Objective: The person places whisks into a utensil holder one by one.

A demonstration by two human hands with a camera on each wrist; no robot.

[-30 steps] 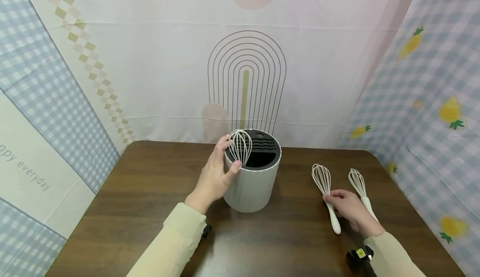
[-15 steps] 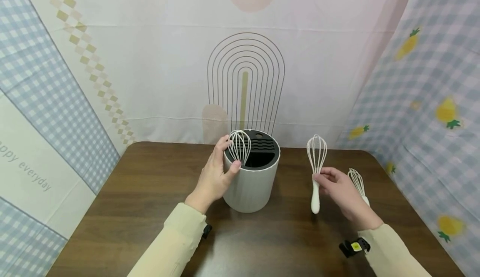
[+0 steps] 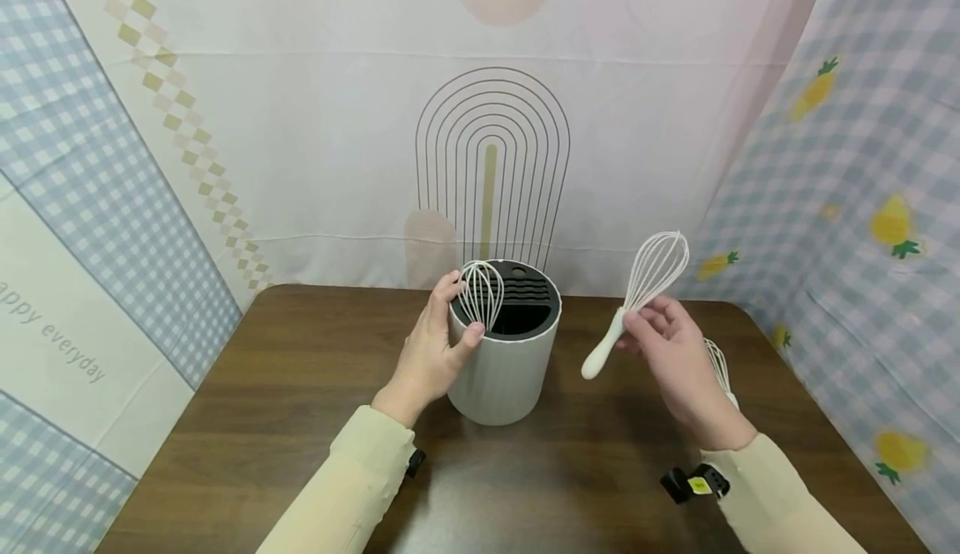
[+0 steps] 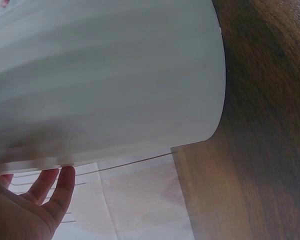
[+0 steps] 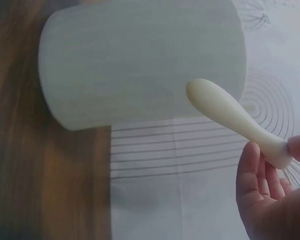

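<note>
A white cylindrical utensil holder [image 3: 497,383] with a black slotted top stands mid-table. My left hand [image 3: 426,358] grips its upper left side, thumb at the front rim; in the left wrist view the fingers [image 4: 64,192] lie against its wall. One white whisk [image 3: 482,294] stands in the holder, wires up, its handle hidden inside. Right of the holder, my right hand [image 3: 678,362] pinches a second whisk [image 3: 603,347] where handle meets wires. This whisk is raised and tilted, the handle end [image 5: 215,102] pointing down-left toward the holder.
A third white whisk [image 3: 718,366] lies on the brown wooden table [image 3: 315,354] at the right, partly hidden by my right hand. The holder's top has a large dark opening [image 3: 519,318] at the front right. Patterned cloth [image 3: 345,154] hangs behind and at both sides.
My right hand has lifted the second whisk off the table and carried it up and left, tilting its handle toward the holder. My left hand has stayed on the holder.
</note>
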